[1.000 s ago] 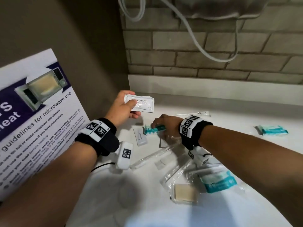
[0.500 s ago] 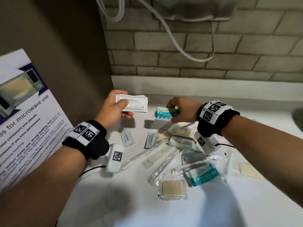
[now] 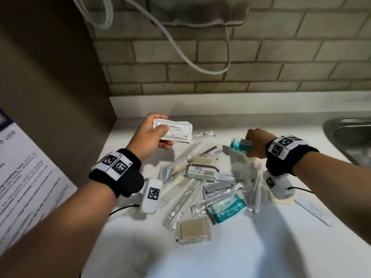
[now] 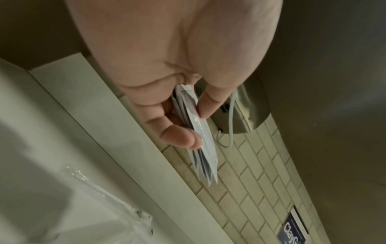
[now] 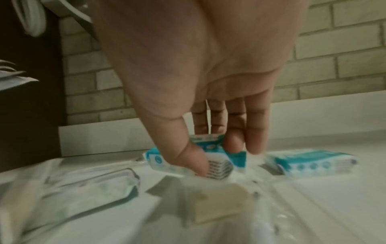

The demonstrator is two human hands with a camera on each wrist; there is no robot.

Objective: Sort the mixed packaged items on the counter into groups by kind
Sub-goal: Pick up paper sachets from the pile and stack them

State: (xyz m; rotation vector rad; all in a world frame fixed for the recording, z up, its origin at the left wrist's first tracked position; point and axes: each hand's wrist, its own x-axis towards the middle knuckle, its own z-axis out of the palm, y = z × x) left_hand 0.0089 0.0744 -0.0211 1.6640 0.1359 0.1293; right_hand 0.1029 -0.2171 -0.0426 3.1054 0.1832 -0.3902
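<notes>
My left hand (image 3: 154, 135) holds a small stack of white shampoo sachets (image 3: 174, 131) above the counter's back left, thumb on top; edge-on in the left wrist view the sachets (image 4: 200, 140) sit pinched between thumb and fingers. My right hand (image 3: 255, 143) grips a teal-and-white tissue pack (image 3: 240, 146) over the pile; in the right wrist view thumb and fingers clamp that pack (image 5: 200, 158). A second teal pack (image 5: 309, 163) lies on the counter just beside it. A mixed pile (image 3: 210, 187) of clear-wrapped sticks, beige soap bars, sachets and another teal pack (image 3: 226, 207) covers the white counter (image 3: 140, 247).
A steel sink (image 3: 349, 137) sits at the right edge. A laminated microwave notice (image 3: 24, 181) leans at the left against a dark panel. A brick wall with hanging white cable (image 3: 180, 51) backs the counter. A wrapped soap bar (image 3: 193, 230) lies nearest me.
My right hand has lifted the teal tissue pack out of the pile and carried it rightward. The left hand keeps holding the sachets. The view has swung right, bringing the sink into sight.
</notes>
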